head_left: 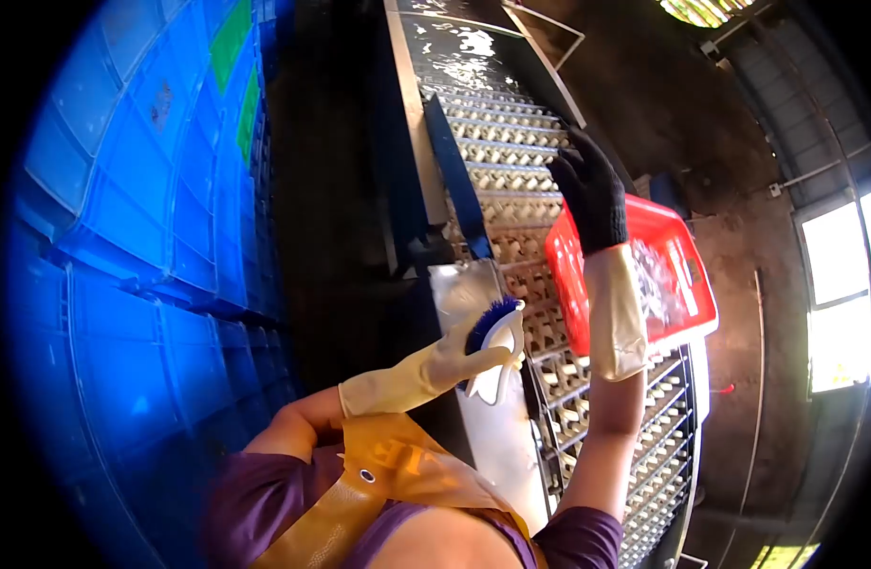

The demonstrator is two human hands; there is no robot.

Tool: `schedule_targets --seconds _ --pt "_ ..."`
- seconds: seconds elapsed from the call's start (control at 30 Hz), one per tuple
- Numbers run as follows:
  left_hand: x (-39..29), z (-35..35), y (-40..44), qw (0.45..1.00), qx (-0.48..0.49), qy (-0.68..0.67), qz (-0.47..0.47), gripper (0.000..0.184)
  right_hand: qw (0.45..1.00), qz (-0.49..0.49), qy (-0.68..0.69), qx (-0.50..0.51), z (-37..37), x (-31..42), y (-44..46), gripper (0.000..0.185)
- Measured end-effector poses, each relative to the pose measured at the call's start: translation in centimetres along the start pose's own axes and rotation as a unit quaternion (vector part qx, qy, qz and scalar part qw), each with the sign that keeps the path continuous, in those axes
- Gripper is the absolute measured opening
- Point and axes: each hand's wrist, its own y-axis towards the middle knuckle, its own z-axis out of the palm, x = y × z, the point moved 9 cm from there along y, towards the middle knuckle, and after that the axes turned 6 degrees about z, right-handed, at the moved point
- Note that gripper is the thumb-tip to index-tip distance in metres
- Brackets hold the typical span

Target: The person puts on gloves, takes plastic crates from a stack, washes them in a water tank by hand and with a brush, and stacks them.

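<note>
My left hand (459, 358), in a cream rubber glove, is closed around a scrub brush (495, 353) with a white handle and dark blue bristles. It is just above the metal ledge at the side of a roller conveyor (511, 156). My right hand (589, 185) is stretched forward over the conveyor, a black knit glove over the hand and a cream glove sleeve on the forearm. Its fingers are extended and slightly apart, holding nothing that I can see. Beneath the right forearm sits a red plastic basket (680, 261) with shiny, pale contents I cannot make out.
Stacked blue crates (141, 199) rise along the left side. Rows of pale rollers run under and past the basket. A blue metal guard (454, 175) lines the conveyor's left edge, and a wet, shiny surface (464, 52) lies at its far end. Windows (839, 284) glare at right.
</note>
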Motion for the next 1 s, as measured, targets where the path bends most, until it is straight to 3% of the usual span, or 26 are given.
schedule_targets --seconds 0.03,0.07,0.13,0.17,0.2,0.27,0.3,0.37,0.43,0.53,0.57,0.6,0.67,0.7,0.77,0.87,1.0 --pt "-1.3 -1.4 -0.3 0.999 -0.031 0.019 0.004 0.061 0.996 -0.05 -0.078 0.013 2.6 3.8 0.2 0.052" --pt "-1.0 -3.6 -0.5 0.999 -0.043 0.014 0.008 0.059 0.966 -0.162 -0.203 0.001 4.6 7.9 -0.1 0.053" --pt "-1.8 -8.2 -0.5 0.997 -0.055 0.008 0.046 0.057 0.885 -0.272 -0.377 0.004 7.3 12.3 -1.1 0.051" --pt "-2.6 -10.9 -0.5 0.992 -0.088 0.008 0.09 0.067 0.874 -0.284 -0.394 0.02 8.1 13.1 -1.2 0.048" --pt "-3.7 -14.3 -0.6 0.977 -0.167 0.063 0.112 0.066 0.871 -0.278 -0.405 0.032 8.3 12.5 -1.3 0.047" --pt "-6.5 -18.5 -1.2 0.966 -0.223 0.025 0.128 0.062 0.896 -0.259 -0.358 0.043 8.1 8.4 -0.7 0.046" --pt "-7.2 -20.7 -1.9 0.951 -0.275 0.011 0.143 0.056 0.927 -0.183 -0.323 0.048 7.7 4.3 -0.2 0.046" --pt "-7.9 -24.9 -3.1 0.914 -0.366 -0.022 0.174 0.049 0.912 -0.024 -0.401 0.085 7.9 -3.3 -0.7 0.054" --pt "-7.9 -27.9 -4.2 0.897 -0.413 0.007 0.158 0.052 0.905 0.015 -0.387 0.174 10.1 -8.8 -2.1 0.061" --pt "-6.8 -31.1 -5.3 0.877 -0.465 0.018 0.116 0.055 0.936 -0.076 -0.269 0.214 14.9 -10.6 -3.7 0.057" --pt "-6.4 -31.6 -5.3 0.87 -0.482 0.017 0.097 0.055 0.935 -0.017 -0.255 0.248 16.4 -10.3 -3.4 0.061" --pt "-5.5 -32.6 -5.4 0.864 -0.498 0.007 0.072 0.054 0.928 -0.035 -0.288 0.236 17.8 -11.9 -3.1 0.061" --pt "-4.3 -33.9 -4.8 0.854 -0.517 0.023 0.056 0.055 0.912 0.027 -0.302 0.277 19.8 -14.0 -3.3 0.06" --pt "-4.4 -34.2 -4.1 0.857 -0.513 0.027 0.046 0.055 0.914 0.026 -0.297 0.275 20.7 -14.6 -2.8 0.06" --pt "-4.9 -34.7 -2.4 0.862 -0.504 0.037 0.038 0.056 0.846 0.04 -0.356 0.394 23.6 -18.2 -3.7 0.056" --pt "-6.5 -36.7 0.0 0.869 -0.489 0.077 0.021 0.056 0.842 -0.001 -0.29 0.455 24.9 -19.9 -2.8 0.055" --pt "-9.2 -41.1 4.2 0.87 -0.477 0.128 0.002 0.054 0.872 -0.029 -0.335 0.356 22.2 -14.4 5.5 0.06"
